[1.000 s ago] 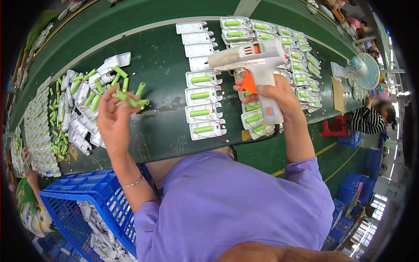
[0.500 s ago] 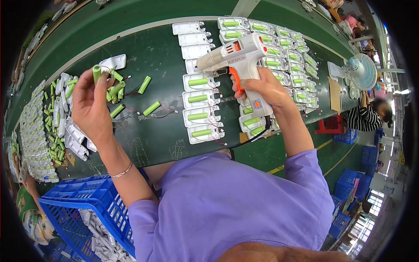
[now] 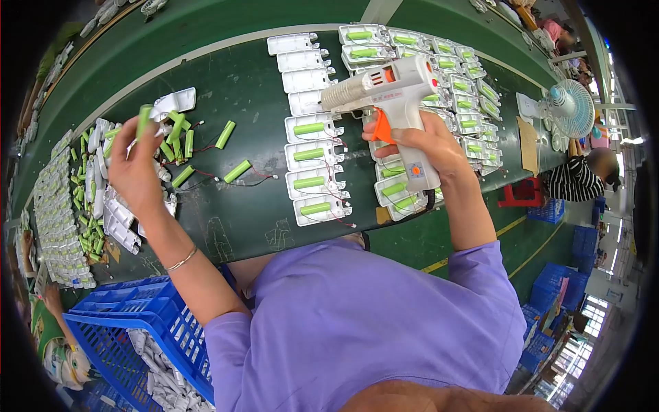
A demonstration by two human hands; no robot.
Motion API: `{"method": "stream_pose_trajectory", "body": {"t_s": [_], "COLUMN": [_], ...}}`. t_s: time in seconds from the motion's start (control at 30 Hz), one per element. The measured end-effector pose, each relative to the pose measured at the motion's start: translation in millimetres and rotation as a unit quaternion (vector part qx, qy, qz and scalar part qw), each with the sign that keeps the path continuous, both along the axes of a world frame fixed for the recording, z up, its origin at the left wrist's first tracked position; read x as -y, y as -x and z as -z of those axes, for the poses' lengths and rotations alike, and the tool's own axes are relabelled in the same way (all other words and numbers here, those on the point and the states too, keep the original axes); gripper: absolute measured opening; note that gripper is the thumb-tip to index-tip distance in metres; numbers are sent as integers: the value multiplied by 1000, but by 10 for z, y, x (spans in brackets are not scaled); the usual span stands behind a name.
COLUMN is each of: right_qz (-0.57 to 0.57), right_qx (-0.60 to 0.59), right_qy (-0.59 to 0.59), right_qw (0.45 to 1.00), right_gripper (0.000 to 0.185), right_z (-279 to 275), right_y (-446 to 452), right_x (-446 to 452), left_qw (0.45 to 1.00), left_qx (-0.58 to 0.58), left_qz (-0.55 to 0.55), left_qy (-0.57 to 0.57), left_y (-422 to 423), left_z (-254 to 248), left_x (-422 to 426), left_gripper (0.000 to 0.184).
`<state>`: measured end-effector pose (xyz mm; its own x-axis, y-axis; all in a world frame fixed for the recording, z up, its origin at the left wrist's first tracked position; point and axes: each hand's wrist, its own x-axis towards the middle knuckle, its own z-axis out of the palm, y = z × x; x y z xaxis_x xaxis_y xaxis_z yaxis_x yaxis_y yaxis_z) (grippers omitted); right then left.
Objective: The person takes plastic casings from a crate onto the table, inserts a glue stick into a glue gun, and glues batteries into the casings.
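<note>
My left hand (image 3: 135, 165) pinches a green battery cell (image 3: 143, 122) upright between thumb and fingers, above the left part of the bench. Beside it lies a small heap of loose green cells (image 3: 180, 137) with thin wires. My right hand (image 3: 429, 147) is wrapped round the handle of a white hot glue gun (image 3: 392, 89) with an orange trigger (image 3: 382, 128); its nozzle points left. Under the gun runs a column of white plastic housings (image 3: 312, 154). The nearer ones each hold a green cell, while the far housings (image 3: 292, 44) hold none.
More filled housings (image 3: 460, 103) stand in rows on the right, and a dense pile (image 3: 62, 206) covers the bench's left end. A blue crate (image 3: 123, 309) with white parts stands below the near edge. A fan (image 3: 571, 108) and another person (image 3: 583, 177) are at right.
My left hand has shifted slightly left, still pinching the cell. My right hand has moved the glue gun a little to the right.
</note>
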<state>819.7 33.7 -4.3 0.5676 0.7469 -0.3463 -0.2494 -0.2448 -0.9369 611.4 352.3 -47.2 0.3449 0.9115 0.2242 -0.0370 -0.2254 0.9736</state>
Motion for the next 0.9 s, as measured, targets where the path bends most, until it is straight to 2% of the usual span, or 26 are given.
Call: {"method": "stream_pose_trajectory", "body": {"t_s": [0.03, 0.1, 0.13, 0.2, 0.23, 0.27, 0.33, 0.37, 0.43, 0.47, 0.5, 0.53, 0.57, 0.6, 0.63, 0.67, 0.7, 0.73, 0.8, 0.83, 0.9], "right_qz": [10, 7, 5, 13, 4, 3, -9, -7, -45, -46, -51, -54, -60, -65, -58, -45, -33, -40, -47, -48, -53], "right_qx": [-15, -14, -10, -16, 6, 2, 12, 12, -7, -13, -13, -10, -6, -9, -7, -13, -14, -15, -20, -24, -7], "right_qy": [-33, -31, -31, -35, -36, -34, -60, -65, -59, -30, -29, -21, -18, -28, -48, -56, -20, -30, -40, -40, -39], "right_qw": [999, 999, 999, 999, 999, 999, 998, 998, 997, 998, 998, 998, 998, 997, 997, 997, 999, 999, 998, 998, 998], "right_gripper": [41, 42, 42, 43, 52, 52, 51, 51, 50, 49, 49, 49, 48, 48, 41, 35, 37, 37, 40, 40, 51], "right_z": [3, 53, 70, 77, 46, 36, 26, 42, 117, 175, 160, 131, 114, 146, 154, 142, 79, 84, 87, 90, 81], "right_y": [5, -4, -28, -28, -5, 0, -18, -43, -87, -120, -116, -105, -109, -133, -146, -102, -67, -66, -72, -62, -52], "right_x": [10, 49, 49, 87, 102, 106, 75, 39, -8, -21, -24, -41, -87, -98, -103, -67, -96, -91, -88, -91, -88], "left_qw": [977, 876, 896, 981, 992, 994, 969, 990, 990, 993, 977, 943, 937, 973, 988, 972, 879, 795, 721, 686, 766], "left_qx": [-176, -394, -366, -167, -110, -104, -232, -128, 60, -11, -148, -287, -317, -208, -141, -212, -411, -532, -580, -620, -557], "left_qz": [-49, -18, -26, 22, 33, 31, 5, 48, 94, 92, 155, 156, 105, 74, 46, 53, 64, 55, 47, 61, 73], "left_qy": [-112, -278, -250, -94, -58, -20, -90, -29, 81, 74, -1, -65, -108, -62, -46, -89, -233, -285, -377, -376, -312], "left_y": [-41, -110, -71, 48, 90, 100, 83, 123, 158, 105, 22, -50, -30, 2, 44, 57, 41, 54, 105, 110, 182], "left_z": [71, 104, 139, 112, -19, -95, -101, -91, -68, -5, 97, 156, 124, 116, 131, 175, 86, 80, 174, 163, -80], "left_x": [18, 19, -59, -255, -230, -220, -209, -240, -297, -322, -325, -240, -174, -277, -329, -363, -266, -229, -362, -395, -501], "left_gripper": [21, 22, 21, 23, 23, 25, 25, 26, 25, 24, 22, 20, 19, 18, 16, 19, 22, 22, 16, 19, 27]}}
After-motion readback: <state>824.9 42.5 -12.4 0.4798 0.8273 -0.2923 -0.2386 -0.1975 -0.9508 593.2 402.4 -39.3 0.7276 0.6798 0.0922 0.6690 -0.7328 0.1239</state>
